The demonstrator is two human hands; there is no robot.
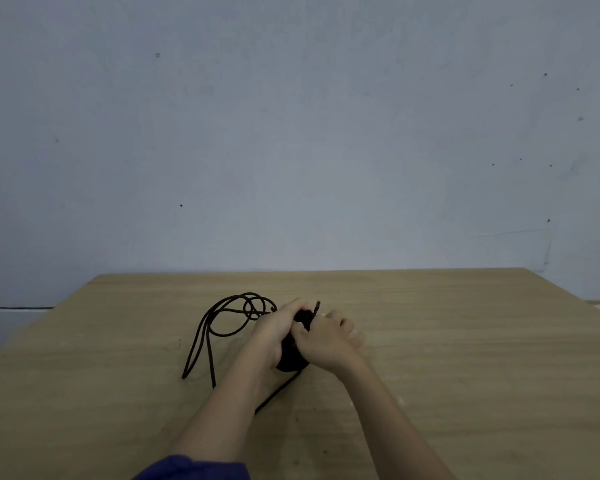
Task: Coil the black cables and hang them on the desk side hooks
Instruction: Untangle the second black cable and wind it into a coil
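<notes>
**Both hands on a half-wound cable at mid-table**

The black cable [228, 318] lies partly loose on the wooden tabletop [465, 358]. Its slack loops spread left of the hands, toward the far left corner, and two long strands run back toward the near edge. The wound part is a dark bundle between the palms, about midway across the tabletop.

The left hand [276, 329] has its fingers curled round the bundle from the left side. The right hand [328, 339] presses against the bundle from the right and appears to pinch the cable's short free end, which sticks up just above the knuckles. Its other fingers are blurred.

A blue sleeve [194, 468] shows at the near edge. A pale wall [291, 133] stands behind the far edge.
</notes>
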